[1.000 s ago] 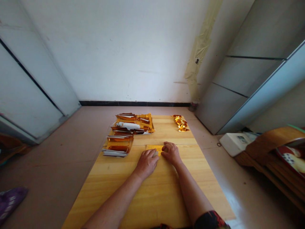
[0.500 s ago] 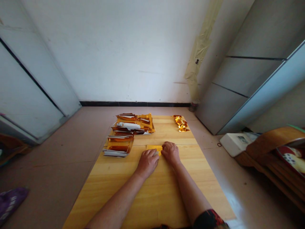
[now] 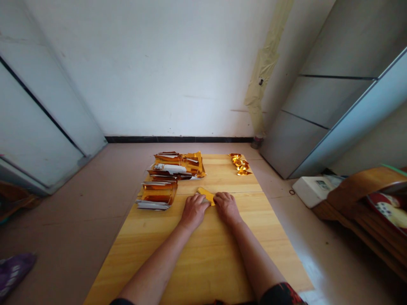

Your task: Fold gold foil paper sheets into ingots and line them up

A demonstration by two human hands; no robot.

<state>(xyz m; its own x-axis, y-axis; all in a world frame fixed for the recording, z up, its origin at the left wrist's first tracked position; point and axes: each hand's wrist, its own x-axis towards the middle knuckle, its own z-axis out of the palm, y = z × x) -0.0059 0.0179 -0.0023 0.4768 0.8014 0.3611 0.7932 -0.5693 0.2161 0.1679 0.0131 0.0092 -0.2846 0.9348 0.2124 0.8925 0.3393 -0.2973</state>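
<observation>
White plaster wall [image 3: 152,72] closes the far side of the room, with a black skirting strip [image 3: 178,139] along its foot and a long beige tape strip [image 3: 262,67] running down near the corner. Pale grey panelled doors [image 3: 38,114] stand to the left and a grey cabinet [image 3: 330,101] to the right. A pinkish floor [image 3: 63,203] runs beneath a long pine desk [image 3: 152,258]. Past the desk's right edge sit a white plastic box [image 3: 310,191] and a curved wooden frame [image 3: 359,186], while a purple cloth [image 3: 12,271] lies on the floor at lower left. Two heaps of gold-and-silver foil sheets [image 3: 159,195] stand at the desk's left, and small folded gold foil pieces [image 3: 240,164] cluster at its far end, well apart from the hands. Both hands lie palm-down, side by side and just apart, fingers curled. A gold foil strip [image 3: 205,195] sits tilted on the desk, its lower end under the fingers of the left hand [image 3: 193,211] and beside the right hand [image 3: 226,207]. Whether the fingers pinch it or only press it, I cannot tell.
</observation>
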